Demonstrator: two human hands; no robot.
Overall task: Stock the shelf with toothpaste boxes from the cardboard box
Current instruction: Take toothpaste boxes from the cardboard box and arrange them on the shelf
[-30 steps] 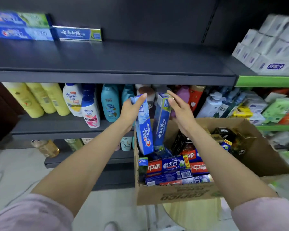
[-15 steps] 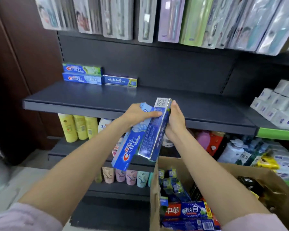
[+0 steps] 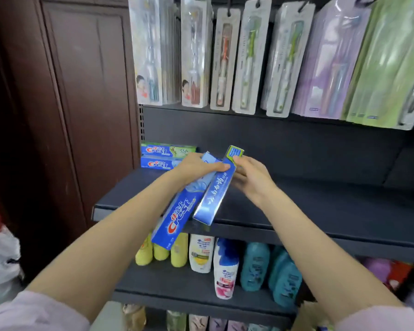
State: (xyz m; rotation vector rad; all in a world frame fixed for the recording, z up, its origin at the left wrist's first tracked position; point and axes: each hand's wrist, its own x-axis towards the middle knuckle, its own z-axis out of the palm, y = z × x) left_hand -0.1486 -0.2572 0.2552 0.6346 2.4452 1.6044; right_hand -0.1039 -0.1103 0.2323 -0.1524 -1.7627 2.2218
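My left hand [image 3: 196, 167] grips the top of a blue Crest toothpaste box [image 3: 175, 218] that slants down to the left. Beside it, my right hand [image 3: 251, 177] holds a blue box with white Chinese writing and a green end [image 3: 215, 192], also tilted. Both boxes hang over the front left part of the dark shelf [image 3: 320, 201]. Two Crest boxes [image 3: 163, 156] lie stacked at the shelf's back left corner. Only a corner of the cardboard box [image 3: 306, 316] shows at the bottom right.
Packaged toothbrushes [image 3: 249, 58] hang on hooks above the shelf. Shampoo bottles [image 3: 225, 263] fill the shelf below. A brown wooden panel [image 3: 81, 91] stands to the left, with a white bag [image 3: 0, 254] at the left edge.
Both hands have lifted the two boxes out of the cardboard box and up over the dark shelf. The view has risen from the carton to the shelf and toothbrushes.
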